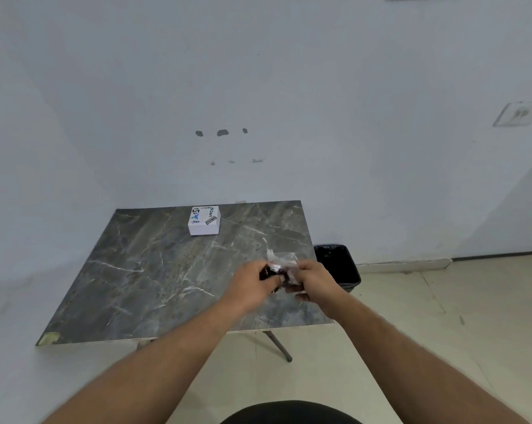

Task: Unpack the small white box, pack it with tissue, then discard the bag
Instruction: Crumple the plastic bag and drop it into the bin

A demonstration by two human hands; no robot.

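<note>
While hands [284, 280] grip bag [284, 260]

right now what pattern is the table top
Dark grey marble with pale veins, on the table; it shows in the head view.

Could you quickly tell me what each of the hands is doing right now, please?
Left hand: closed on a dark item.
Right hand: closed on the clear bag.

Glossy marble-look table [142, 270], crinkly clear plastic bag [281, 258], matt white box [204, 223].
</note>
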